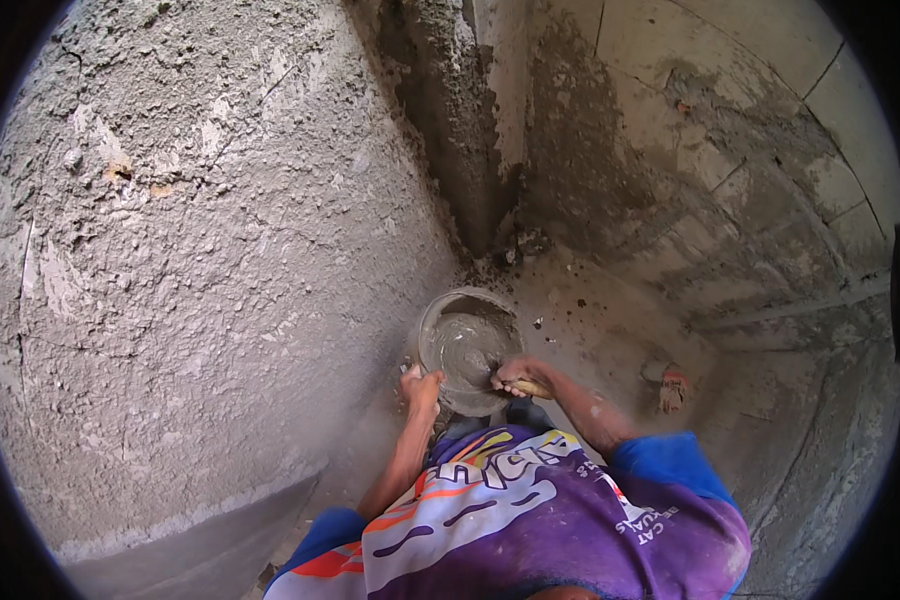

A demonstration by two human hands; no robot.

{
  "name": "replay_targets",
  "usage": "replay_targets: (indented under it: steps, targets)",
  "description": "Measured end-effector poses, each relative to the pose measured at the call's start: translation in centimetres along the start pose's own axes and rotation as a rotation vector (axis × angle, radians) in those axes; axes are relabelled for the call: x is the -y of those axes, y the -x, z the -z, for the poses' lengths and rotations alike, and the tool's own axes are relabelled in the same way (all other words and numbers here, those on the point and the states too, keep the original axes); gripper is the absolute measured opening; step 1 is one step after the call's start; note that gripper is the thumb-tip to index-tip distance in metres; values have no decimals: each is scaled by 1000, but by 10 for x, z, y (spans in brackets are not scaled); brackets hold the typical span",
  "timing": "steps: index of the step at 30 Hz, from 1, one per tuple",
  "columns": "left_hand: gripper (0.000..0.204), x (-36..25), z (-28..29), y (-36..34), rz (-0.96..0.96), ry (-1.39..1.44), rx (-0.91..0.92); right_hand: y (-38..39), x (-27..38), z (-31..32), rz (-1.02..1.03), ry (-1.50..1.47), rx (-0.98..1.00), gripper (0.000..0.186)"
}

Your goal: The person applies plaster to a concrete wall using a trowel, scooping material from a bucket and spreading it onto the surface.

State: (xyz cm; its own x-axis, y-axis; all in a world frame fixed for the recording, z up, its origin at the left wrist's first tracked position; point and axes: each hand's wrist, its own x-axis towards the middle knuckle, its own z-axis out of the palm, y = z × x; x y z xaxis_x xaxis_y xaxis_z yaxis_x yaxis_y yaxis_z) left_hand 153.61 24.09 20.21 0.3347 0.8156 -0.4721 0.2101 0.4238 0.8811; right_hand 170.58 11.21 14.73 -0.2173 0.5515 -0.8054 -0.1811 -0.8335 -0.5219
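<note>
In front of my body stands a round bucket (428, 335), its walls smeared with grey. Wet grey mortar (467, 343) lies inside it, with a swirled, shiny surface. At the bucket's near left side, my left hand (418, 388) grips the rim, thumb toward the inside. My right hand (520, 373) is over the right part of the bucket, closed around the pale wooden handle (533, 388) of a trowel. The trowel's blade cannot be made out; it seems to be down in the mortar.
A rough, mortar-coated wall (220, 260) rises close on my left. Ahead is a corner with a narrow column (460, 130). The right wall (710, 150) is partly covered with mortar. A small reddish object (673, 388) lies to the right, and crumbs and debris (530, 245) are scattered by the corner.
</note>
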Motion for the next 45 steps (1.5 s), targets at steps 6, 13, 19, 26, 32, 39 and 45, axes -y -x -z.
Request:
replay_targets:
  steps: [6,13,19,26,32,39,45]
  targets:
    - [23,3,-20,-5,8,-5,47,74,-13,-4,173,-693,177,15]
    - [29,-42,-23,21,235,-97,-7,217,109,-36,978,-1249,-3,12]
    - [17,17,24,0,72,48,-47,243,222,-1,1571,-991,-1237,17]
    - [15,15,44,16,90,-83,-184,171,376,37,926,-401,-1624,17]
    - [20,-4,45,31,221,-115,-229,173,294,-74,1162,79,-1198,28]
    - [27,43,47,4,44,-68,-203,65,46,-6,222,802,-542,34]
    - [31,31,14,3,20,-157,-70,0,-30,3,528,-131,36,19]
